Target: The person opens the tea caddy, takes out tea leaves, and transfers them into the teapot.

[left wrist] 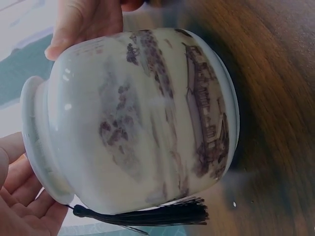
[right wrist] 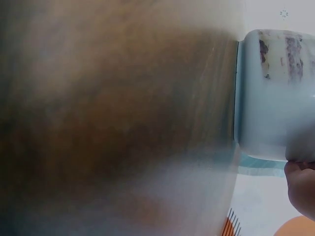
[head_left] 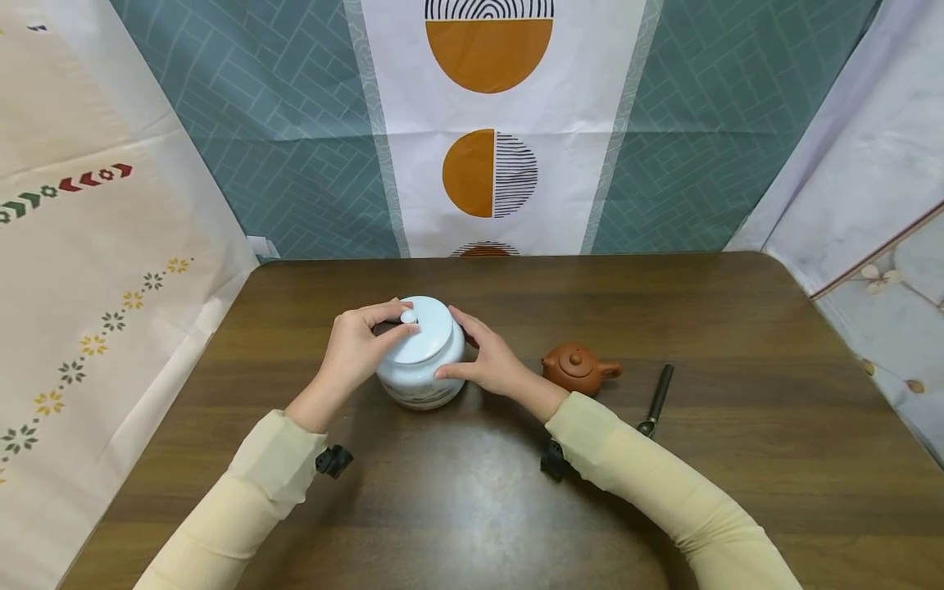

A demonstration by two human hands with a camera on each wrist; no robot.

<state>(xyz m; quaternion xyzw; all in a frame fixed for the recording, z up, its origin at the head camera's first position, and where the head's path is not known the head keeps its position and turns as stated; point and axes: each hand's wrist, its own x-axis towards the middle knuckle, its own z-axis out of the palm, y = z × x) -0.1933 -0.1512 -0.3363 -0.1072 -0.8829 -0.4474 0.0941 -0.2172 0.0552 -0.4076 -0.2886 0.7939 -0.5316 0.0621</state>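
A white porcelain jar [head_left: 420,388] stands upright on the wooden table, covered by its round white lid [head_left: 433,329]. My left hand [head_left: 356,340] reaches over from the left, and its thumb and index finger pinch the lid's small knob [head_left: 409,315]. On the opposite side, my right hand [head_left: 492,358] grips the jar's body, thumb in front and fingers towards the back. A brown landscape print [left wrist: 202,113] covers the jar's wall in the left wrist view. There, a black tassel [left wrist: 142,218] hangs from the neck. The knob is out of sight in both wrist views.
Right of the jar sits a small reddish-brown clay teapot [head_left: 574,370], close to my right forearm. Further right lies a slim dark rod-like object [head_left: 660,395], its near end partly behind my sleeve. Patterned cloths hang around the wooden table [head_left: 472,516].
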